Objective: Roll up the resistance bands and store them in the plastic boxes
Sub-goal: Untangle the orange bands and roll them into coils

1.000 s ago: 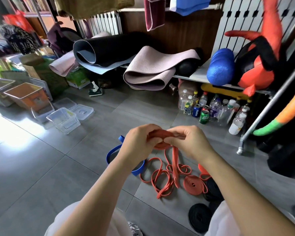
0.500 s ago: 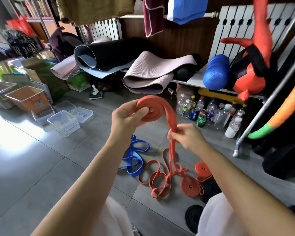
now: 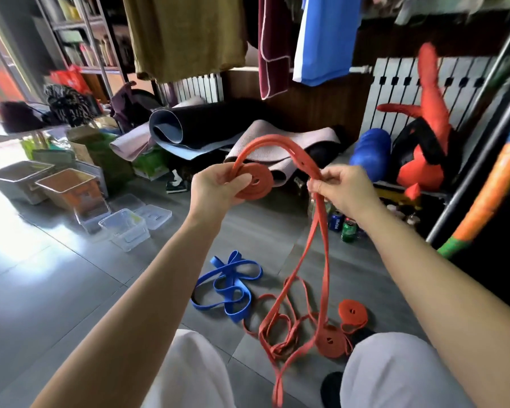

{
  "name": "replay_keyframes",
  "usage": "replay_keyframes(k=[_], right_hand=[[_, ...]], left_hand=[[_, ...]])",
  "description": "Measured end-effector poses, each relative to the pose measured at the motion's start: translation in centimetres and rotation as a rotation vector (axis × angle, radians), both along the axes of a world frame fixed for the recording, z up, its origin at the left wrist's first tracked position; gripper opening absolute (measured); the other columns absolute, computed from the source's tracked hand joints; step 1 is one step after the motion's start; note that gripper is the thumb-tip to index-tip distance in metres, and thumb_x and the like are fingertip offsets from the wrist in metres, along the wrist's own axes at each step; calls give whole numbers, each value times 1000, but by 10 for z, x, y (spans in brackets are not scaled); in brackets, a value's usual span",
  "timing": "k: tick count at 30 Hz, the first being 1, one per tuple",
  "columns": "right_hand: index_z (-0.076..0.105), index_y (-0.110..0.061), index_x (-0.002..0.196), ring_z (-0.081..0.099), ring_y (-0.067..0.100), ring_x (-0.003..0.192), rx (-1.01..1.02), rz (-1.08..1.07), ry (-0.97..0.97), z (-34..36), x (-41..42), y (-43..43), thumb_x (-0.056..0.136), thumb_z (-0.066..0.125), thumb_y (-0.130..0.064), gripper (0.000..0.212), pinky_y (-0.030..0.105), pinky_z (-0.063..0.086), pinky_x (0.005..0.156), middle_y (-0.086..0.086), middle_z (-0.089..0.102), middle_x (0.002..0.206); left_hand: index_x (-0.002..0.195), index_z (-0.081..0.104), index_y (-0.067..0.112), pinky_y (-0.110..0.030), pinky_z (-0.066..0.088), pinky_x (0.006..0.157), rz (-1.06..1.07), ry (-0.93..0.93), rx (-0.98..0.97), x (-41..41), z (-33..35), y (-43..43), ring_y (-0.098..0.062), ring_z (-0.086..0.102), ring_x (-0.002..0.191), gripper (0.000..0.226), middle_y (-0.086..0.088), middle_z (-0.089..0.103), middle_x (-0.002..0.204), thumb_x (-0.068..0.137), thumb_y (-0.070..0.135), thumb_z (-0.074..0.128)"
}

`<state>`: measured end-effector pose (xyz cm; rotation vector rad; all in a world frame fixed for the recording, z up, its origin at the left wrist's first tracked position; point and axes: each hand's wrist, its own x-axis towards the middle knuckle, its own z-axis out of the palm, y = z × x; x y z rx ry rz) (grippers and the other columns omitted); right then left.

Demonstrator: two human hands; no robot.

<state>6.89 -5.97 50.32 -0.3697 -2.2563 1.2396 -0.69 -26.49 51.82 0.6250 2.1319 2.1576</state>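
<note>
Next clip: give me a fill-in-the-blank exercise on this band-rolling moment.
1. The left hand holds a coil of ___ band.
2. The right hand pinches its loose length, which trails down to the ___.
3. The tangled band lying left of that trail is ___.
4. Finished orange rolls near the right knee number ___.
Missing words: orange; floor; blue; two.
</note>
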Motion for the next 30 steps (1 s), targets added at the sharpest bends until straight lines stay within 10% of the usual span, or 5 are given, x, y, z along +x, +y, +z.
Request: replay_keyframes(k=[8, 16, 30], right_hand=[[68, -28, 70, 66, 16, 74, -153, 277, -251, -91, 31, -42, 70, 79, -5, 25, 40, 54, 81, -5, 70, 73], [69, -36, 76, 69, 6, 72, -49, 246, -217, -93, 56, -45, 75, 76, -15, 21, 31, 56, 77, -14, 72, 73], [71, -13, 93, 68, 8, 73, -298, 253, -171, -114, 49, -29, 76, 73, -4, 19, 22, 53, 74, -4, 72, 79]], left_hand=[[78, 69, 21, -45, 57, 77, -87, 88, -449, 25, -47, 0, -27, 70, 80, 18, -10, 72, 86, 76, 3, 73], [93, 73, 22, -25, 47, 70, -194, 413, -938, 45, -72, 3, -15, 60, 80, 18, 7, 68, 86, 76, 17, 68], [74, 69, 17, -27, 59, 66, -316, -68, -542, 30, -88, 15, -14, 68, 63, 16, -1, 69, 72, 73, 4, 77]])
